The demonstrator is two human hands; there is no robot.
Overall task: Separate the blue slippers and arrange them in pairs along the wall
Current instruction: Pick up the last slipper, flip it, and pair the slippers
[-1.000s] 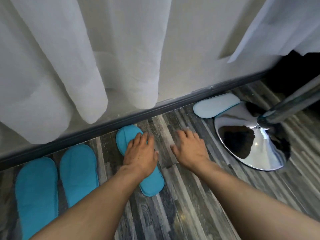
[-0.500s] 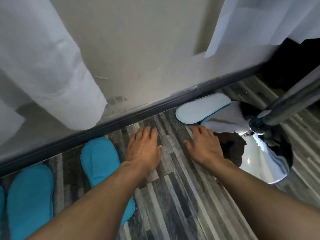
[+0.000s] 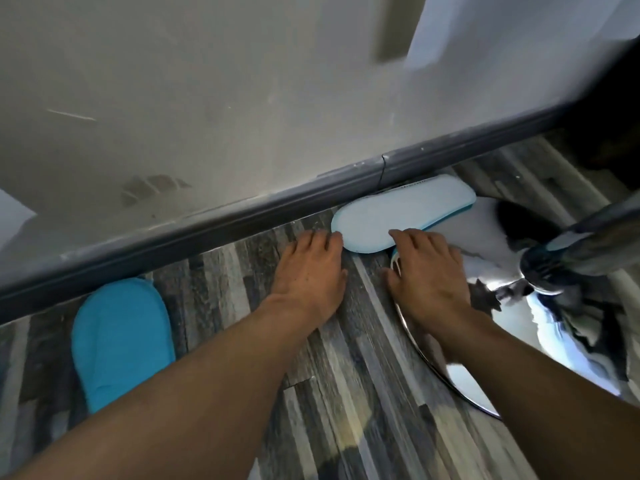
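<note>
2 bare forearms entering from the bottom edge, both reaching up-frame toward the grey baseboard (image 3: 277, 202) that runs diagonally from lower left to upper right. Left hand (image 3: 310, 271) at frame centre, palm down over the striped wood-look floor (image 3: 346, 393), fingers stretched forward and only slightly spread, holding nothing; fingertips just beside the near end of the upturned slipper (image 3: 403, 214), contact too close to call. Right hand (image 3: 427, 277) just right of centre, also palm down and unclenched, fingers extended and laid over the near edge of that slipper's pale sole, wrist passing above the rim of the chrome base (image 3: 450, 375); no closed grasp visible, thumb splayed left toward the other hand. Upturned slipper lying sole-up in the upper-right-centre of the frame, parallel to the baseboard and close against it, blue edging showing along its right side, its far portion resting on or against the mirrored base. 1 blue slipper (image 3: 121, 337) in the lower left, upper side showing, toe pointing at the baseboard and nearly touching it, well apart from both hands, its lower end hidden behind the left forearm. Chrome pole (image 3: 595, 230) rising at the right edge. White curtain (image 3: 519, 29) hanging in the upper right over the pale wall (image 3: 207, 81).
</note>
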